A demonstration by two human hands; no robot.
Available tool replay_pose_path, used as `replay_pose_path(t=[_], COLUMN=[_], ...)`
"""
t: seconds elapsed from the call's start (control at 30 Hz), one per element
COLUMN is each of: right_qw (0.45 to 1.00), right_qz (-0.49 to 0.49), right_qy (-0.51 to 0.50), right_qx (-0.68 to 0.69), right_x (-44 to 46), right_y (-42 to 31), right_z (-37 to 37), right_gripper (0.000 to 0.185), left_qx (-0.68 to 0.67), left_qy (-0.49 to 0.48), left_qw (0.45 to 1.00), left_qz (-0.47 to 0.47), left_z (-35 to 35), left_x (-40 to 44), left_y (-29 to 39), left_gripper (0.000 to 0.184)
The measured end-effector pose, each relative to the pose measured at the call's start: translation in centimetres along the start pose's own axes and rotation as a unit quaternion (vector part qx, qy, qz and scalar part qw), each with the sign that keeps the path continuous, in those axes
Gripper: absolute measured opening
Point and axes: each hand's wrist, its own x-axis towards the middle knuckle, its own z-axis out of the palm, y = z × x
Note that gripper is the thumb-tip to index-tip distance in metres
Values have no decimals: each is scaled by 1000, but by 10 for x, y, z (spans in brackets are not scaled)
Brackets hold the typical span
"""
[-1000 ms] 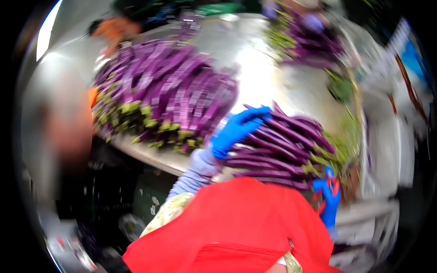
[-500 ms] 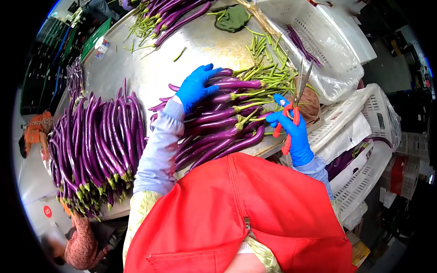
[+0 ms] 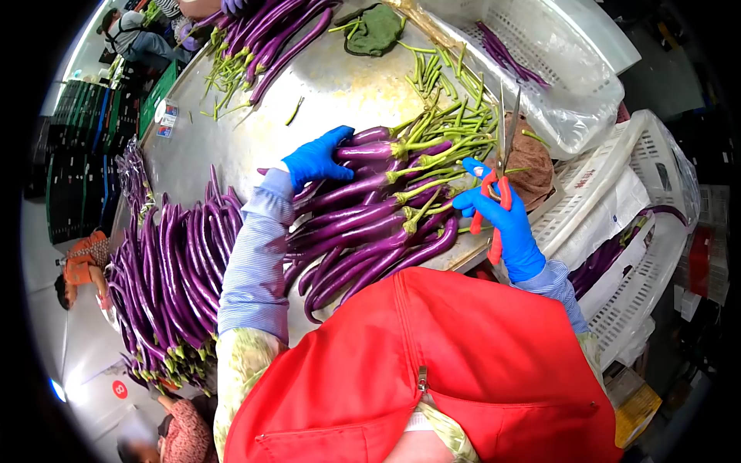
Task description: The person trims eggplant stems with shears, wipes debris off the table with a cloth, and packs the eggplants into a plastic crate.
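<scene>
- Our left hand (image 3: 315,160), blue-gloved, fingers half-curled over the far side of the middle eggplants (image 3: 363,208); can't tell how firmly it grips.
- Our right hand (image 3: 505,224) is closed round the red handles of the scissors (image 3: 495,193), right of the pile; blades point far, slightly apart.
- Middle eggplants lie on the metal table (image 3: 247,139), stems right, overlapping each other.
- Blades cross in front of the brown cloth (image 3: 529,166), part-hiding it.
- Loose cut stems (image 3: 436,73) and green cloth (image 3: 374,31) sit far of the pile.
- Second eggplant stack (image 3: 174,270) near left; white crate (image 3: 540,46) far right.
</scene>
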Motion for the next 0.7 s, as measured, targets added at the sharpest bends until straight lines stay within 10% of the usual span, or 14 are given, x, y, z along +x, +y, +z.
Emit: replay_pose_path(t=[0.23,0.47,0.7], right_qw=[999,999,1000], right_qz=[1,8,-17], right_qy=[11,18,-2], right_qx=[40,34,20], right_x=[-3,-1,-6], right_y=[0,3,9], right_z=[1,2,-3], right_gripper=[58,58,58], left_qx=[111,318,294], left_qy=[-51,38,357], left_qw=[992,947,876], left_qz=[-41,-5,135], left_z=[5,32,14], left_x=[33,11,-29], left_y=[14,38,62], left_gripper=[61,77,85])
